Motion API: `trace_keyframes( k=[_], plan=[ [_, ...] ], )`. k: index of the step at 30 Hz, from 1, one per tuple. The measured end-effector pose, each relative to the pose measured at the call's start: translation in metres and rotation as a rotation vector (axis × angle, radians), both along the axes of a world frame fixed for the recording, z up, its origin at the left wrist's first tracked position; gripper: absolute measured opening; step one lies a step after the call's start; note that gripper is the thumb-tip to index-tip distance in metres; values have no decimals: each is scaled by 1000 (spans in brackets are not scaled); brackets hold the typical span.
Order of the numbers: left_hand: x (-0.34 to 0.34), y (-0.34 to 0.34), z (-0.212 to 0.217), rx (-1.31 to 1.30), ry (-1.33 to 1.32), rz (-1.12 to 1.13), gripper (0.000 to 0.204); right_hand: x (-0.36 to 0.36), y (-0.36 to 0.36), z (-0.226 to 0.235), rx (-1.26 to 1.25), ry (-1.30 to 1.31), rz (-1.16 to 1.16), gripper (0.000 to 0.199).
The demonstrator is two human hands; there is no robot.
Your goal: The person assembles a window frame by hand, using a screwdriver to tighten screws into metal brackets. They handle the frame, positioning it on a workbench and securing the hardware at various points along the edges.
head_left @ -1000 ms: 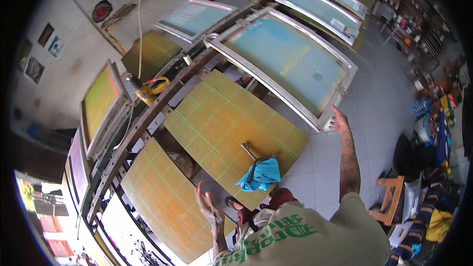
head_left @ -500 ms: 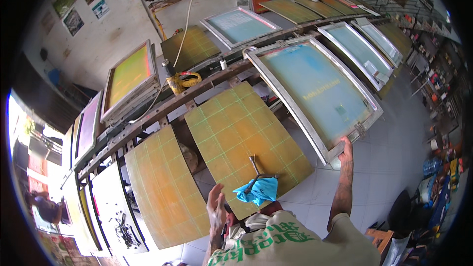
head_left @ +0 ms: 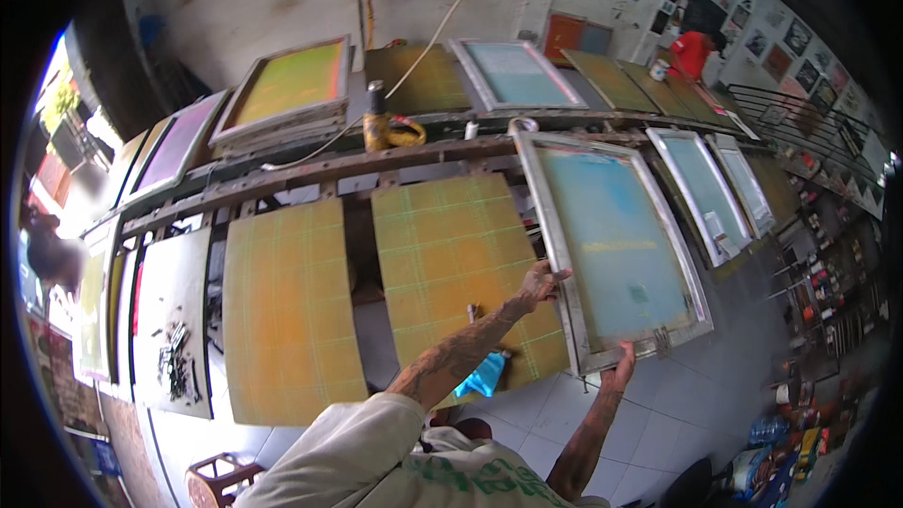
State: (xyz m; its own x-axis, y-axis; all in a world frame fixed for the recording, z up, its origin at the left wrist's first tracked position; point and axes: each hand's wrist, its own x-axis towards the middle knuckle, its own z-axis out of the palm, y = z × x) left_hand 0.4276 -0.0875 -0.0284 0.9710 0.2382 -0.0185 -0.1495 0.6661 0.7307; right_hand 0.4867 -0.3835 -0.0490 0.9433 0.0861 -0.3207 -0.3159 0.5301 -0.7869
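Note:
A screen printing frame point(head_left: 623, 355) with a grey metal rim and pale blue mesh point(head_left: 611, 216) lies tilted over the right side of the near row of boards. My left hand point(head_left: 543, 284) is closed on its left rail. At its near rail, my right hand point(head_left: 619, 367) grips the edge from below, close to the corner. Left of the frame is a brownish board point(head_left: 442, 254) marked with green grid lines, partly behind my left forearm. On that board lie a light blue cloth point(head_left: 482, 374) and a tool with a metal end point(head_left: 473, 313), mostly hidden by the forearm.
Another gridded board point(head_left: 287, 310) and a white board point(head_left: 167, 296) with dark bits stand left. A yellow heat gun point(head_left: 378, 127) rests on the centre rail. More frames point(head_left: 522, 75) line the far side. A person in red point(head_left: 691, 56) works at far right; a stool point(head_left: 221, 480) stands near left.
My left hand has moved from above the near board to the frame's left rail and closed on it. My right hand stays on the near rail. The view has turned.

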Motion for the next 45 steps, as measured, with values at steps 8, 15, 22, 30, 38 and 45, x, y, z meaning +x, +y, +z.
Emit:
trace_keyframes(
  k=[8, 15, 22, 30, 38, 45],
  plan=[
    [-68, -53, 15, 144, 40, 213, 76, -183, -18, 51, -27, 26, -98, 46],
    [-192, -44, 100, 133, 60, 221, 79, -312, -16, 60, -223, -218, -27, 72],
    [-421, 86, 160, 242, 196, 354, 84, -341, -88, -16, 667, -104, 401, 70],
    [-712, 208, 23, 319, 287, 401, 74, -335, 17, -10, 416, 14, 841, 75],
    [-859, 237, -89, 248, 379, 684, 55, -388, 115, 14, -542, -212, 1196, 71],
    [-787, 266, -11, 545, 820, 843, 54, -412, 195, -1, -1165, -393, 732, 71]
  ],
)
